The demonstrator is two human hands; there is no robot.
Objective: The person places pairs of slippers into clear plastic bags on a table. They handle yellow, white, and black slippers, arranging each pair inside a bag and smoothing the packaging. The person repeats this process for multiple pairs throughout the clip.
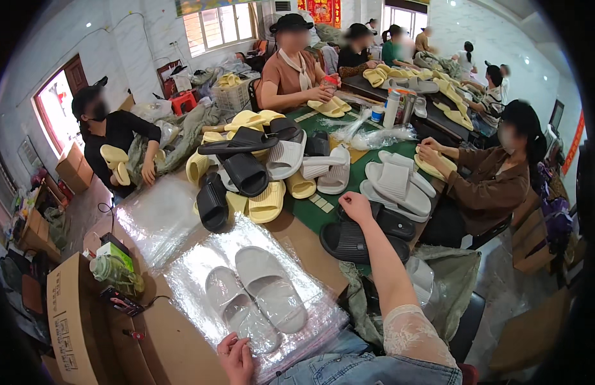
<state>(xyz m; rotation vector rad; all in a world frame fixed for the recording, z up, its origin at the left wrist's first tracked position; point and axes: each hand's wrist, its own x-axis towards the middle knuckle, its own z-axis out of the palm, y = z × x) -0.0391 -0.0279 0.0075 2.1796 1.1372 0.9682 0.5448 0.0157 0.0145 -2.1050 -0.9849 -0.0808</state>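
A pair of light grey slippers (pixel 269 282) lies side by side, with clear plastic over at least their lower ends. Beneath them is a stack of clear plastic bags (pixel 182 289). My left hand (pixel 236 359) is at the stack's near edge, its bent fingers closed on the plastic of the bag by the slippers. My right arm stretches forward across the table. At its end my right hand (pixel 356 206) is closed over one end of a black slipper (pixel 395 223); whatever its fingers hold is hidden. Another black slipper (pixel 349 242) lies just nearer to me.
Piled ahead are yellow slippers (pixel 267 203), black slippers and white slippers (pixel 286 156). More white slippers (pixel 397 183) lie right of my right hand. A cardboard box (pixel 70 314), green jug (pixel 115 273) and phone (pixel 121 300) stand left. Co-workers sit around the tables.
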